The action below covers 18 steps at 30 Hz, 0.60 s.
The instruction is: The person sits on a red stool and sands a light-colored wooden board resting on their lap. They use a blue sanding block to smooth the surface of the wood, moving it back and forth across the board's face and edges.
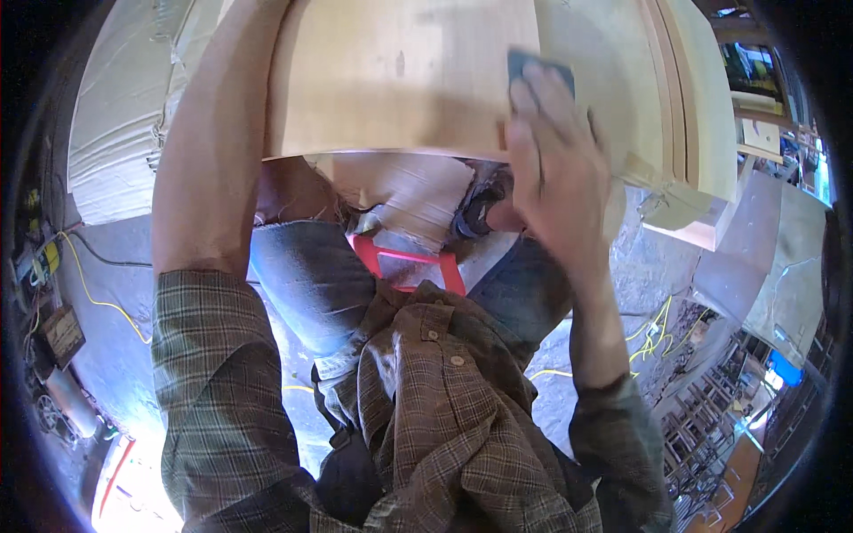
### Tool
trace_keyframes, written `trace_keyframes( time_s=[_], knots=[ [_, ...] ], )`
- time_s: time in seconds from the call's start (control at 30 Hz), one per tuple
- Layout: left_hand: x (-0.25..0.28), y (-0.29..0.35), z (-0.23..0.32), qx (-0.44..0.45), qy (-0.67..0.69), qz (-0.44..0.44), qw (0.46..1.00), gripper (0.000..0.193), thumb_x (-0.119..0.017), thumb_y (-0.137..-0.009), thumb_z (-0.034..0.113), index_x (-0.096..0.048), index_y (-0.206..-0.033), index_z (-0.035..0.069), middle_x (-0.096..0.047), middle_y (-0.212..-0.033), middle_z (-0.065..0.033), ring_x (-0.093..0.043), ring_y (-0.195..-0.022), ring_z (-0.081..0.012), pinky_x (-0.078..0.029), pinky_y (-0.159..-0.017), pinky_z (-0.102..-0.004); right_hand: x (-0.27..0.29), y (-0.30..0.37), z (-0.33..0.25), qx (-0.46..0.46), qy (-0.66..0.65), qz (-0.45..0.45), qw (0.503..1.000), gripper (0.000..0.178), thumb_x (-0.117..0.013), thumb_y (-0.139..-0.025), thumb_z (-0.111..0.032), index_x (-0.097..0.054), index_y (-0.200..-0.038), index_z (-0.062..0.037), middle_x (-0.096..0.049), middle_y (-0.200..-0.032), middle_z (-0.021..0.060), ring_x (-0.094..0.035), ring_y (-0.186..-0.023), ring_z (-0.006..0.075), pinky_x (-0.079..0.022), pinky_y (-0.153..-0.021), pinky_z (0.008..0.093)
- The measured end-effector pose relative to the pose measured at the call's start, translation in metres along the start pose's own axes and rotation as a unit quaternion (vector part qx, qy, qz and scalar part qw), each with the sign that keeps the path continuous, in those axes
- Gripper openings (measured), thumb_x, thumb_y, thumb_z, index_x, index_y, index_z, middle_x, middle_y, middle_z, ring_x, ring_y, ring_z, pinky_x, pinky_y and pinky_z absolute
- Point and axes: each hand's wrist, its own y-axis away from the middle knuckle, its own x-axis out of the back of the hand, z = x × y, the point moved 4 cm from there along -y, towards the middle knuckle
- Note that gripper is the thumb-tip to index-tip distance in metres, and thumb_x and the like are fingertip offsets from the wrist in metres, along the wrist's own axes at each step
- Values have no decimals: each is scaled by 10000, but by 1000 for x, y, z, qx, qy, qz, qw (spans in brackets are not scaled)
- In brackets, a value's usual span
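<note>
A pale wooden panel [400, 80] with a small knot lies across the top of the view, in front of my knees. My right hand [560, 169] is over its right part, slightly blurred. The fingers press on a dark piece of sandpaper [541, 69], which lies against the wood; its far edge and corners show past the fingertips. My left forearm [209, 151] reaches up along the panel's left side, and the left hand itself is beyond the upper edge of the view.
Stacked cardboard sheets [120, 169] stand at the left. More pale boards [702, 107] are at the right. A red stool frame [409, 258] shows between my knees. Yellow cords [107, 298] run over the concrete floor. Several metal frames [711, 417] stand at the lower right.
</note>
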Motion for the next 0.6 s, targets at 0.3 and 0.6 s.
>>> trace_keyframes(
  time_s=[0.3, 0.6],
  knots=[
    [-1, 5, -3, 2, -13, 19, 1000, 422, -411, -959, 325, -535, -1299, 106, -489, -1391, -175, -436, -1287, -379, -298, -1084, -536, -3, -6, 5, -3, 43, 42, 998, 295, -580, -898, -229, -658, -1122, -53, -584, -1292, 101, -524, -1218, 283, -372, -995, 517],
    [-8, 4, -6, 4, -31, 21, 999, 444, -406, -963, 334, -523, -1324, 102, -480, -1409, -165, -407, -1322, -364, -276, -1102, -533, 1, -3, 8, 28, 54, 32, 998, 314, -600, -880, -238, -656, -1130, -56, -589, -1218, 90, -520, -1185, 290, -395, -982, 504]
  ],
)
